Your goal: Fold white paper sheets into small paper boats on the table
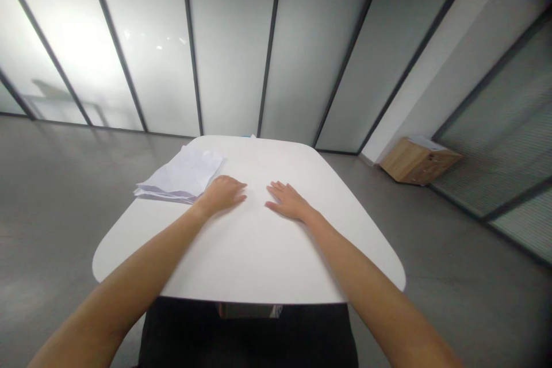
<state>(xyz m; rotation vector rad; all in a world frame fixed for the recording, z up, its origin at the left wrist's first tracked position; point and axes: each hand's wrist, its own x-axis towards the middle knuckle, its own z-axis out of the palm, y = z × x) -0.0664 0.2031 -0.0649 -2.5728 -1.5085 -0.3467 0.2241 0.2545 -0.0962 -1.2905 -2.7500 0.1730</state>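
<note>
Left hand (222, 194): resting palm-down on a white counter (259, 256), fingers lying close together, just beside a loose stack of white papers (181, 175) sitting on the counter's left side; right hand (288, 201): lying flat near the left hand, fingers slightly spread, touching only the counter. Also standing in view: a wooden cabinet (417, 162) carrying a white sheet (426, 142) on the gray floor (466, 276), with frosted glass walls (233, 40) rising beyond the counter
</note>
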